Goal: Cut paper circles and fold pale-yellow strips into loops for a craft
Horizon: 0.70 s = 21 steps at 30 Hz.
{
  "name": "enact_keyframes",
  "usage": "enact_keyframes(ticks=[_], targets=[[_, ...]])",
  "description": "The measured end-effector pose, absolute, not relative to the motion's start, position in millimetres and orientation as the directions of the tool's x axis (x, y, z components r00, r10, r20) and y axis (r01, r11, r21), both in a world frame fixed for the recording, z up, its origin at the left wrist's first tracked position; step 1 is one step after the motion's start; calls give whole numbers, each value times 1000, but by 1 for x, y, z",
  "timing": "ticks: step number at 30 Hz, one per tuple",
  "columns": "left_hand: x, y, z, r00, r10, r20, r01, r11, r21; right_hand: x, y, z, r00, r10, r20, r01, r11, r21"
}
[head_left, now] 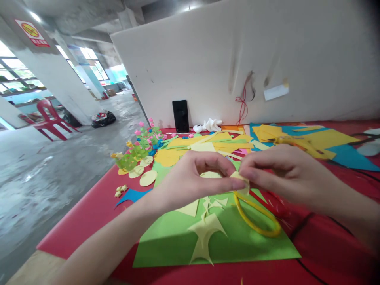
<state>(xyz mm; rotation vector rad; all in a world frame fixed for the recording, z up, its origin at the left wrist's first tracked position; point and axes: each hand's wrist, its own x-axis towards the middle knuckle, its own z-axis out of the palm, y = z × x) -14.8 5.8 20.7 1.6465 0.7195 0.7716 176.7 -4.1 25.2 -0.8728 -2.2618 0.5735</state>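
My left hand [192,178] and my right hand [276,170] meet above the green sheet [166,241]. Between their pinched fingertips is a small pale yellow paper piece [245,187], bent or curled and partly covered by the fingers. Just beneath it lies a yellow loop [258,231] that looks like a scissors handle, with a red part [264,202] alongside. Pale yellow paper offcuts [208,233] with curved edges rest on the green sheet. Left of my hands are several pale round paper discs [148,178] and a few tiny folded paper pieces [121,190].
Small paper flowers [145,138] stand at the table's left edge. Yellow paper strips [219,140] are heaped behind my hands. A yellow glue gun [303,146] lies at right, with dark cables [305,225] nearby. A black phone [181,116] leans on the white board [202,63].
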Motion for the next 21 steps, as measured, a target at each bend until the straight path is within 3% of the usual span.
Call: enact_keyframes(ticks=[5,10,15,21], targets=[[-13,5,16,467,852,235,-107,-209,972,173,-8,27,-548,732,405,399,654,-642],[-10,1,14,460,838,293,-124,-266,956,171,-11,24,-504,765,401,392,616,-684],[-12,-2,18,565,759,323,-1,-392,920,171,-12,29,-514,808,289,358,509,-783],[-21,2,29,738,653,167,225,-472,853,174,-10,27,-620,776,118,435,465,-771]])
